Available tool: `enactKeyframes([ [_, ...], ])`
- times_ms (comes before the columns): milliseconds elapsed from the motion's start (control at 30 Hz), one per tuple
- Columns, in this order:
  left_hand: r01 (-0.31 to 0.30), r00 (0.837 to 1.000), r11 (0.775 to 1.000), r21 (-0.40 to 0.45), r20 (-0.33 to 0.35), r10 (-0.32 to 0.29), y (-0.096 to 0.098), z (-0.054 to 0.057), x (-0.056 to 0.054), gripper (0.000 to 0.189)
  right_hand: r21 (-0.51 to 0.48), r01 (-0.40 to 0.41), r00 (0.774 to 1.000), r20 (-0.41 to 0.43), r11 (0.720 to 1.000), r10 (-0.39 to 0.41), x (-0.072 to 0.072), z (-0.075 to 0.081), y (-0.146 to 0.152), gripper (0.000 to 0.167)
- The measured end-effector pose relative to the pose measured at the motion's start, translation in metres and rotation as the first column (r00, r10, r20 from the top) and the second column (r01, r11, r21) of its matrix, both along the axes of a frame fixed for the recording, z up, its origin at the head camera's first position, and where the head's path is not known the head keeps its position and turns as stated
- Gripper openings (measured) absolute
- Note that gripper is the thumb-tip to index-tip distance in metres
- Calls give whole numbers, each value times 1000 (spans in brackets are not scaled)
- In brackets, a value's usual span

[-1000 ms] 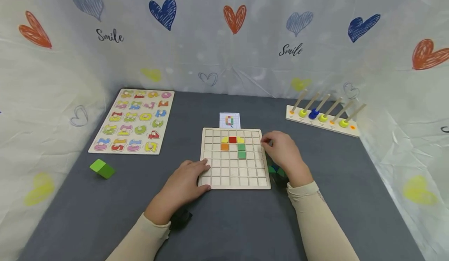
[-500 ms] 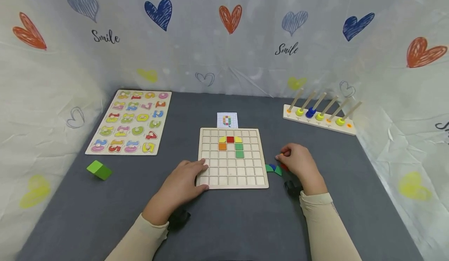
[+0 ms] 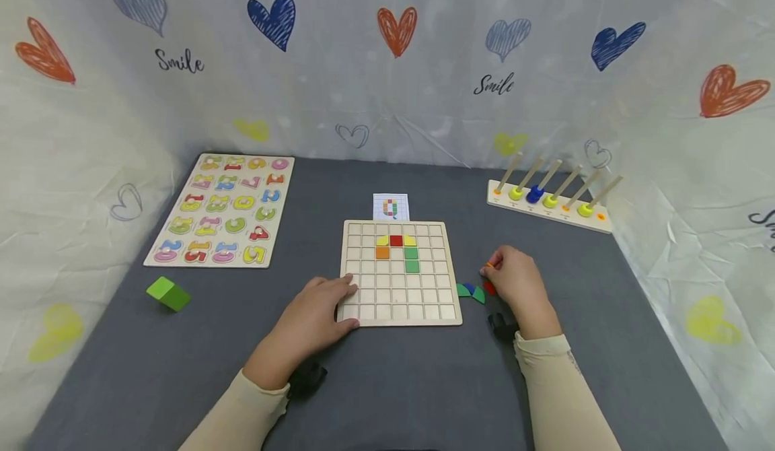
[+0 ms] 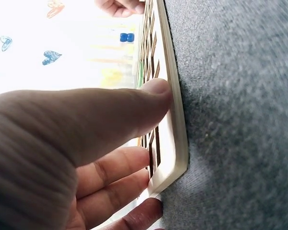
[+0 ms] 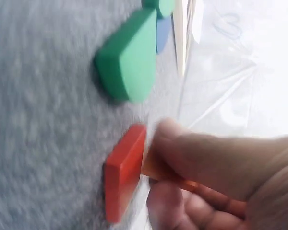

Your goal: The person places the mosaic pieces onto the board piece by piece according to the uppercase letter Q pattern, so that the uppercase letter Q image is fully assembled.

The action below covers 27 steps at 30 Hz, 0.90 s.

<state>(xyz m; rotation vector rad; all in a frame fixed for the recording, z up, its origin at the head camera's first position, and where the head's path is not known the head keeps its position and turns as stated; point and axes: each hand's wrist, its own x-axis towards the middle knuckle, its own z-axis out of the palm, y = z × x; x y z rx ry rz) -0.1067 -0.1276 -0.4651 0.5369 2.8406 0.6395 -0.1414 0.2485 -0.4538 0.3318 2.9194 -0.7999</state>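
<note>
Resting the unclenched left hand (image 3: 316, 309) on the wooden grid board (image 3: 392, 297) at its near left corner, presumably against sliding. Pinching an orange tile (image 5: 154, 165) in the right hand (image 3: 517, 279), likely for fine control, right of the board, filled in far cells with yellow pieces (image 3: 382, 241), red square (image 3: 396, 241), orange square (image 3: 382, 253), green squares (image 3: 412, 254).

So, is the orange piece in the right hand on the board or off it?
Off it: the right hand pinches the orange piece near a red piece, out to the right of the board.
</note>
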Motion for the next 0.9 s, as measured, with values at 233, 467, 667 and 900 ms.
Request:
enactKeyframes([
  [233, -13, 1000, 1000, -6, 2, 13, -3, -1, 0, 67, -28, -94, 975, -205, 995, 87, -5, 16, -47, 11],
  [467, -11, 1000, 1000, 3, 5, 11, -3, -3, -3, 66, -79, -349, 914, -246, 934, 321, -20, 21, -114, 4],
  [667, 4, 1000, 1000, 18, -8, -3, -1, -3, -3, 64, -55, -456, 879, -182, 888, 441, -32, 8, -148, 9],
  [900, 6, 1000, 1000, 7, -16, -5, -2, -2, -1, 64, -13, -462, 876, -163, 887, 454, -34, -2, -158, 6],
])
